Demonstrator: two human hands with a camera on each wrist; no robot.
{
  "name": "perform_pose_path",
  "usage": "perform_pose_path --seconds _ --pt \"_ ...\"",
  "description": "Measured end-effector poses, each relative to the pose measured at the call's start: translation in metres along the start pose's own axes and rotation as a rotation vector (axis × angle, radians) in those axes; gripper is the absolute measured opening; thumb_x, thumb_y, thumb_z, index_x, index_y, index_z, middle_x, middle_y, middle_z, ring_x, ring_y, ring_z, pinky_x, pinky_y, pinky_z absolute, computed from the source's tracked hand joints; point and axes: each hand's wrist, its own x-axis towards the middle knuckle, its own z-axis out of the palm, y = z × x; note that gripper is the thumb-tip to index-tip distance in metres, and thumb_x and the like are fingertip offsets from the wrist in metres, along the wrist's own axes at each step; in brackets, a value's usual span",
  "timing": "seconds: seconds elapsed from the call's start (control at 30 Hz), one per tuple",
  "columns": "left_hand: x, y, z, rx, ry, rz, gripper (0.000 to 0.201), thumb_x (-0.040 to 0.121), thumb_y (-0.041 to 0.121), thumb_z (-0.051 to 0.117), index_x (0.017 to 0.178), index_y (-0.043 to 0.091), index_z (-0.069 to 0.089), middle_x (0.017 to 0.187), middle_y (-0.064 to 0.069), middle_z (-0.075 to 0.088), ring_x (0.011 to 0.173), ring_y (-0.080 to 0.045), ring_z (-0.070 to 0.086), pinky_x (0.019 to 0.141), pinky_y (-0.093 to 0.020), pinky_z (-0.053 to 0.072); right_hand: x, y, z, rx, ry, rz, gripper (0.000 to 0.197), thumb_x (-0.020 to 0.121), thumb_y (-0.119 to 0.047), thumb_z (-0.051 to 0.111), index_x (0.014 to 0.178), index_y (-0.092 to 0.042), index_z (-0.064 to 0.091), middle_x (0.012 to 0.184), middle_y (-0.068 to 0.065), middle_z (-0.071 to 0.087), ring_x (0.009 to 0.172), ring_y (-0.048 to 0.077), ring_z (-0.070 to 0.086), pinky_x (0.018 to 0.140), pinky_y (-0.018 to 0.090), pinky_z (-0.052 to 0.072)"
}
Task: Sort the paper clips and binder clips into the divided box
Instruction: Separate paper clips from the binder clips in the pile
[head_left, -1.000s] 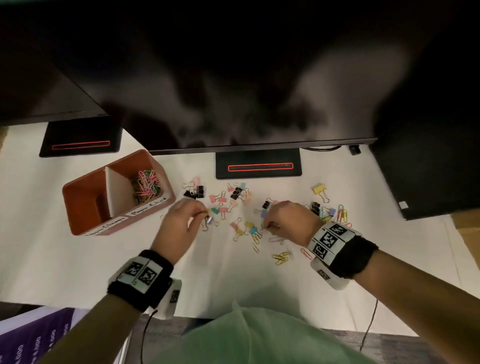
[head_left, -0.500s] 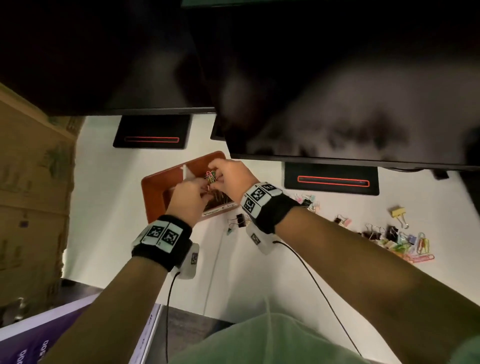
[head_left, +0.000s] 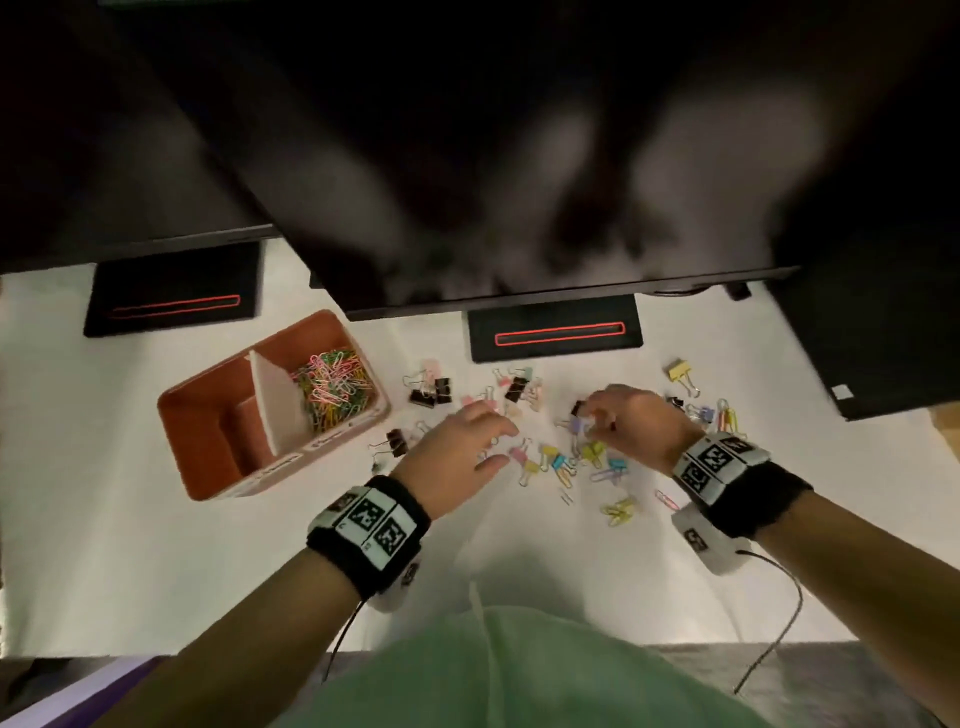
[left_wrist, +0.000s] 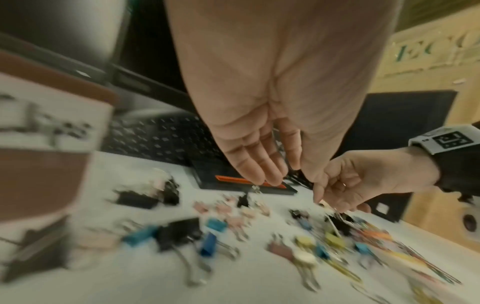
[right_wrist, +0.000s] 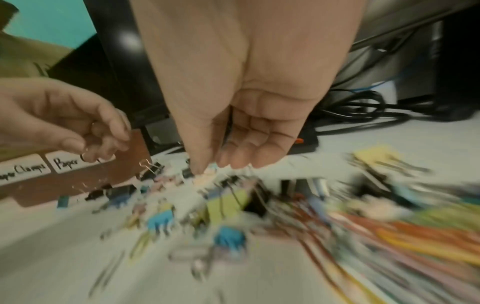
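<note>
Both hands are back over the loose pile; half a second ago they were together over the divided box (head_left: 270, 410), so a drop-off has evidently just been made and this is the start of the next pick. The box sits left of the pile on the white desk (head_left: 104, 545): its far compartment holds a heap of coloured paper clips (head_left: 332, 389), while the near one, labelled for clamps, looks bare. The left hand (head_left: 457, 457) hovers over the pile's left edge, fingers loosely extended and close together, nothing seen in them. The right hand (head_left: 634, 423) is lower, thumb and fingertips drawn together right at the clips; it may be pinching something small, but motion blur in the right wrist view means I cannot tell. Many binder clips remain scattered, black ones (head_left: 431, 392) nearest the box, pastel ones (head_left: 550, 460) between the hands, and a yellow binder clip (head_left: 679, 371) far right. Loose paper clips lie nearer the desk's front edge (head_left: 621, 509). Judgement: paper clips partly sorted, binder clips not started, so the task is well short of done.
</note>
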Motion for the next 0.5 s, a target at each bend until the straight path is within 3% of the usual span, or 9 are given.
perform_pose_path --seconds 0.13,0.23,0.33,0.5 --pt "0.028 0.024 0.043 0.073 -0.115 0.064 0.030 0.086 0.018 0.058 0.116 0.024 0.057 0.112 0.003 0.049 0.099 -0.014 0.053 0.088 -0.029 0.046 -0.026 0.032 0.010 0.016 -0.070 -0.014 0.032 0.084 -0.026 0.065 0.115 -0.029 0.058 0.104 -0.004 0.055 0.083 0.011 0.058 0.083 0.034 0.053" --pt "0.043 0.029 0.064 0.193 -0.139 0.053 0.038 0.085 0.013 0.060 0.121 0.023 0.056 0.118 0.001 0.048 0.107 -0.017 0.049 0.095 -0.032 0.044 -0.026 0.039 0.016 -0.004 -0.052 -0.081 0.042 0.082 -0.027 0.066 0.122 -0.029 0.052 0.115 -0.001 0.054 0.095 0.018 0.060 0.086 0.037 0.053" --pt "0.052 0.026 0.072 0.198 -0.128 0.010 0.033 0.084 0.012 0.061 0.116 0.017 0.058 0.116 -0.001 0.050 0.106 -0.018 0.049 0.096 -0.033 0.044 -0.019 0.041 0.019 -0.027 -0.070 -0.117 0.056 0.081 -0.028 0.067 0.132 -0.031 0.044 0.121 0.002 0.053 0.103 0.021 0.057 0.089 0.039 0.052" --pt "0.054 0.021 0.072 0.103 -0.073 -0.063 0.005 0.084 0.015 0.063 0.087 0.011 0.065 0.099 0.002 0.050 0.094 -0.012 0.044 0.092 -0.031 0.044 -0.004 0.047 0.022 -0.049 -0.085 -0.166 0.030 0.087 -0.026 0.060 0.117 -0.022 0.060 0.122 0.004 0.052 0.104 0.025 0.057 0.088 0.037 0.051"
